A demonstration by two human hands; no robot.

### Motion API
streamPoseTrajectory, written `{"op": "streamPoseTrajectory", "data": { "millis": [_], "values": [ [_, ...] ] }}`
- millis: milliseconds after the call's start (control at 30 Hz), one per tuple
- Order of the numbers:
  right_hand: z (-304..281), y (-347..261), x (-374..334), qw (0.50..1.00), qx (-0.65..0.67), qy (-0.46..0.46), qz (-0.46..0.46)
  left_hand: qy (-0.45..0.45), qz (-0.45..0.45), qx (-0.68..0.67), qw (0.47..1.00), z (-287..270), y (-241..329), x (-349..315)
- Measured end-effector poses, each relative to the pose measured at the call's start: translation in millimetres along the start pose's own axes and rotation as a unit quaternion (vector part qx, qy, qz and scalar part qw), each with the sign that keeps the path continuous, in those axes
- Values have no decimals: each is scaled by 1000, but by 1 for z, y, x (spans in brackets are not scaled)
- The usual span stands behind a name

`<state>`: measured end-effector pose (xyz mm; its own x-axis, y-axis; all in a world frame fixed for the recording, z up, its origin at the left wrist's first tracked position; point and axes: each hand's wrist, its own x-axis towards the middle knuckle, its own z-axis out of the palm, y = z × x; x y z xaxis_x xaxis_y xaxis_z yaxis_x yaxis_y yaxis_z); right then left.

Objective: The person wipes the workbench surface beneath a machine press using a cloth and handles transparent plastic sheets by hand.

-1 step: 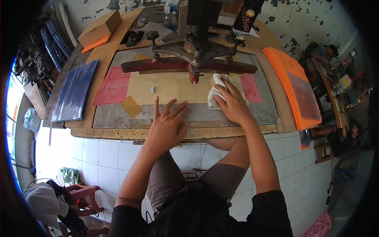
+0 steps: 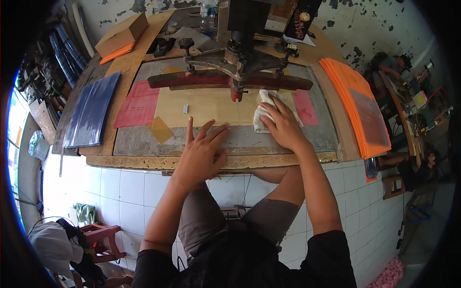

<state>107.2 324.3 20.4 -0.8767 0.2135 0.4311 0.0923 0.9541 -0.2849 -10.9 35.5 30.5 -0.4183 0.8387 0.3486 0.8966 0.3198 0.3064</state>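
My right hand presses a crumpled white cloth onto the right part of a long yellowish sheet. The sheet is fixed on a grey metal plate, with pink-red patches at both ends. Fingers spread, my left hand rests on the near side of the plate, its fingertips at the sheet's lower edge; it holds nothing. A small pale rectangular piece lies on the sheet beyond my left fingers. Above the sheet hangs the red bar of a press, on a dark metal bracket.
Dark blue plastic sheets lie left of the plate; a stack of orange sheets is on the right. A cardboard box and a water bottle stand at the back. Other people sit at the far right; a red stool is lower left.
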Motion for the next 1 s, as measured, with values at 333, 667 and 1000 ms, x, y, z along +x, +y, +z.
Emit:
{"op": "streamPoseTrajectory", "data": {
  "millis": [333, 667, 1000],
  "values": [
    [10, -65, -3, 989, 107, -65, -79, 16, -23, -32, 999, 2, -10, -5],
    [18, -70, 29, 979, 143, -121, -86, 43, -39, -16, 998, 3, -10, -4],
    [-18, -32, -34, 992, 107, -58, 39, 16, -11, -6, 1000, 1, -8, -5]
  ]
}}
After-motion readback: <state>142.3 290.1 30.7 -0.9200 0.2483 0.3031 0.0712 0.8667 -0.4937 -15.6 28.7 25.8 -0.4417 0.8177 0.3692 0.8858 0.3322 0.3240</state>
